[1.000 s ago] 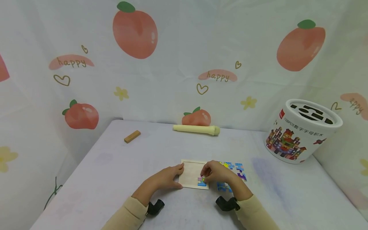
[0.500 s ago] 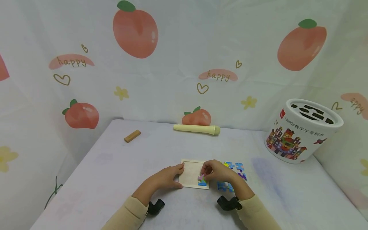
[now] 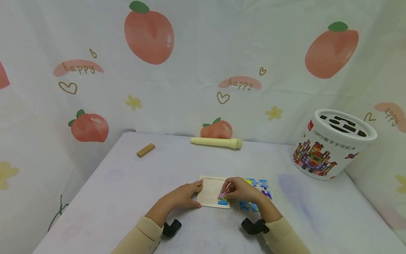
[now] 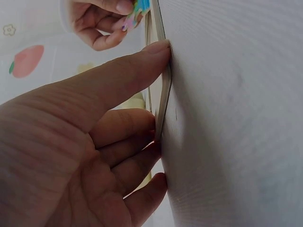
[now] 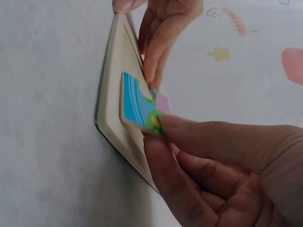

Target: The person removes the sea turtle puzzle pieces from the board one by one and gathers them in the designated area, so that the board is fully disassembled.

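Observation:
In the head view a shallow wooden puzzle tray [image 3: 210,192] lies flat on the table. My left hand [image 3: 184,196] holds its left side, thumb near the front corner and fingertips along the edge. The left wrist view shows the thumb [image 4: 154,52] pressed on the tray's rim. My right hand [image 3: 239,189] pinches a jigsaw piece [image 5: 139,101] between thumb and fingers at the tray's front right corner. The piece is blue, green and pink, and tilted over the tray floor. Several other jigsaw pieces [image 3: 264,183] lie right of the tray, partly hidden by my right hand.
A pale yellow toy microphone [image 3: 216,142] lies at the back of the table. A small wooden block [image 3: 146,150] is at the back left. At the right stands a large white bucket [image 3: 330,148] with a holed lid. A printed curtain hangs behind.
The jigsaw piece, flatter in the corner a second ago, is now tilted up in my right fingers. My left hand and the tray have stayed in place.

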Demonstrator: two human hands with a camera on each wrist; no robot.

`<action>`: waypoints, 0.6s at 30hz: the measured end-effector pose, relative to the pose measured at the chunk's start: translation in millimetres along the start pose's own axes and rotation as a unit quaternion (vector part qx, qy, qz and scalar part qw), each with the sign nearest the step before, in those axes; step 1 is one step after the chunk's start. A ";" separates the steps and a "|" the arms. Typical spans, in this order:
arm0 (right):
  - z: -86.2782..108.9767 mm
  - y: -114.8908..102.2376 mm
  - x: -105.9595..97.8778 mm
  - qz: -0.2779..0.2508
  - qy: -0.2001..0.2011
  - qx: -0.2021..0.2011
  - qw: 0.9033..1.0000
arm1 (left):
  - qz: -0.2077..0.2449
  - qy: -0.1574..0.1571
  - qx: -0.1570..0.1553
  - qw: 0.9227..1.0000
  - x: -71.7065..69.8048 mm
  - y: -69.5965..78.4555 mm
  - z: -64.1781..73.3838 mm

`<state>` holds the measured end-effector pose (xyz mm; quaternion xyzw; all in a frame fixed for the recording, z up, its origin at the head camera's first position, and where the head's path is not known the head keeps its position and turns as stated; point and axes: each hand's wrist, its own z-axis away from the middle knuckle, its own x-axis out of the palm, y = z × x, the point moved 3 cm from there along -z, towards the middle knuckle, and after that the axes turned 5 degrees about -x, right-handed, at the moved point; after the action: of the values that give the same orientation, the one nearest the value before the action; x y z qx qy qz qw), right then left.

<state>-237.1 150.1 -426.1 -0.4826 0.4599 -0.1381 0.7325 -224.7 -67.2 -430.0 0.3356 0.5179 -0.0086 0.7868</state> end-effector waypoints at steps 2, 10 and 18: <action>2.9 0.9 -2.1 -0.010 0.002 -0.007 1.000 | 0.006 0.000 -0.002 1.000 0.5 0.4 0.8; 20.5 6.8 -16.4 -0.037 0.009 -0.013 0.999 | 0.013 0.003 -0.007 1.000 0.6 0.6 1.8; 37.8 14.8 -32.8 -0.029 0.033 0.015 0.999 | 0.011 0.002 -0.007 1.000 0.1 -1.9 1.7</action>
<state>-227.9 200.6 -416.4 -0.4804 0.4671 -0.1820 0.7196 -224.0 -69.6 -430.7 0.3359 0.5158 0.0046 0.7881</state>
